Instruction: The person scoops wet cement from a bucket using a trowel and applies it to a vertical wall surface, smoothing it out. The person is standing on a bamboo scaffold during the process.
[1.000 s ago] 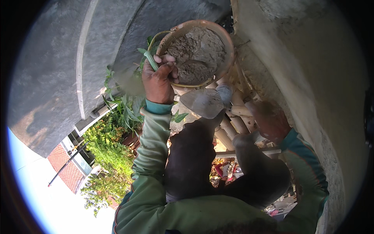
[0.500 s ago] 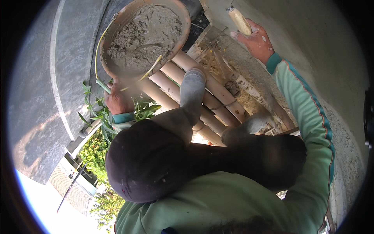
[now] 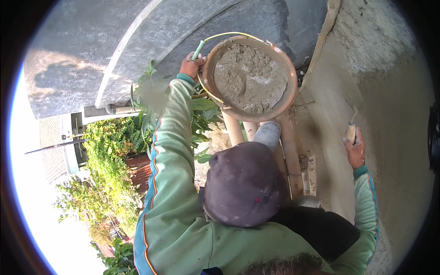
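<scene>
Bucket: the round, brown bucket sits on the far side, between the hands; its rim is just right of the left hand, and well left of and farther than the right.
Mortar: wet, grey-brown mortar lies inside, with a scooped hollow toward the left.
Left hand: the left hand has its fingers curled round the green grip of the bucket's yellow handle.
Right hand: the right hand is closed about the wooden handle of a tool, up near the right wall; its blade cannot be made out.
Poles: bamboo-like poles run beneath the bucket, which covers their far ends.
In the way: a dark-trousered knee rises in front, hiding part of the poles.
Left side: leafy stems grow between the left forearm and the poles; a grey wall stands beyond.
Count: one bucket, one tool, two hands, two grey boots, at least three poles.
</scene>
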### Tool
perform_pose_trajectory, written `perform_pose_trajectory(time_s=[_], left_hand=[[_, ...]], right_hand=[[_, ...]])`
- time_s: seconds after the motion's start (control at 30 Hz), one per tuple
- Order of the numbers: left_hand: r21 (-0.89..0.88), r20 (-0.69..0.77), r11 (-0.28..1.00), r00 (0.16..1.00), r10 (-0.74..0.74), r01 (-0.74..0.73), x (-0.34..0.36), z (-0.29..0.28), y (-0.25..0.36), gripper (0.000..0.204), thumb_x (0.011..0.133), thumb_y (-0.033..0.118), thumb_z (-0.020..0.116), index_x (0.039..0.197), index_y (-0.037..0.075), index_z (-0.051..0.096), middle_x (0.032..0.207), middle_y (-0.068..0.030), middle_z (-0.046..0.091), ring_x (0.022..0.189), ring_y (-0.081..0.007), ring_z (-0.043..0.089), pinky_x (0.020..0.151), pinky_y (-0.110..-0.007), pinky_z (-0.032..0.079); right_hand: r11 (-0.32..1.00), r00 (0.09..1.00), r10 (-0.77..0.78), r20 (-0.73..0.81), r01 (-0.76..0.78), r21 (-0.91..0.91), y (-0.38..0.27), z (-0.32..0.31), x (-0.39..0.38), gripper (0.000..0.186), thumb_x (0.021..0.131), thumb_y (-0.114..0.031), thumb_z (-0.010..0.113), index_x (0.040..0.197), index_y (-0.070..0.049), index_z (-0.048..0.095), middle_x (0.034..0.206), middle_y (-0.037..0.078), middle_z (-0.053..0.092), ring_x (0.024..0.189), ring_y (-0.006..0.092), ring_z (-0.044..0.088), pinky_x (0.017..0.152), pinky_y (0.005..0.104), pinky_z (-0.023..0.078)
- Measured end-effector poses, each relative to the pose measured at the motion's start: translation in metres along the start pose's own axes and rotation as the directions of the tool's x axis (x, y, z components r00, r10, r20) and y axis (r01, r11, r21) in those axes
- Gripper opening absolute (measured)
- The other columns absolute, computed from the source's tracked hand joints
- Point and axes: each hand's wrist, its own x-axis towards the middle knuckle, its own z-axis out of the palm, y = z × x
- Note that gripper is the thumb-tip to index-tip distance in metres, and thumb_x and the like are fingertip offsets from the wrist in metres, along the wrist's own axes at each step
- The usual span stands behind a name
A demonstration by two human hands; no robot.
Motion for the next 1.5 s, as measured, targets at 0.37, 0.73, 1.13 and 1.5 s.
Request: perform_pose_trajectory(time_s=[0.37,0.73,1.13,1.5], left_hand=[[-0.126,-0.185,0.972,0.968,0.171,-0.196,-0.033,0.051,-0.018,0.021,0.091,0.012,0.067,0.107,-0.001,0.069,0.094,-0.0057,0.071,0.079,-0.0133,0.065,0.075,-0.027,0.052],[-0.098,-0.196,0.978,0.967,0.163,-0.185,-0.018,0.079,0.008,0.018,0.091,0.003,0.061,0.106,-0.004,0.068,0.094,-0.0063,0.070,0.081,-0.0130,0.064,0.075,-0.026,0.051],[-0.110,-0.208,0.974,0.963,0.172,-0.197,-0.053,0.089,0.009,0.021,0.095,0.004,0.059,0.113,-0.005,0.066,0.103,-0.0080,0.071,0.090,-0.0142,0.065,0.085,-0.027,0.050],[-0.255,-0.180,0.957,0.979,0.097,-0.141,-0.085,0.044,-0.033,0.026,0.095,0.008,0.063,0.119,-0.005,0.063,0.109,-0.0122,0.070,0.097,-0.0208,0.068,0.090,-0.033,0.054]], right_hand=[[0.608,0.882,-0.368,0.294,0.467,-0.642,-0.211,0.027,0.086,0.026,0.100,-0.024,0.057,0.111,-0.002,0.059,0.106,0.023,0.064,0.095,0.0453,0.062,0.080,0.0516,0.049],[0.354,0.730,-0.436,0.526,0.677,-0.645,-0.269,0.165,0.150,0.018,0.095,-0.019,0.056,0.099,-0.004,0.065,0.092,0.016,0.071,0.089,0.0310,0.071,0.065,0.0458,0.056],[0.918,0.753,0.040,0.657,0.232,-0.322,-0.250,0.146,0.097,0.036,0.100,-0.033,0.054,0.089,0.000,0.062,0.088,0.026,0.064,0.089,0.0470,0.060,0.078,0.0516,0.048],[0.935,0.834,0.026,0.551,0.175,-0.309,-0.245,0.103,0.094,0.039,0.094,-0.040,0.063,0.100,-0.001,0.059,0.086,0.022,0.064,0.085,0.0438,0.062,0.074,0.0507,0.048]])
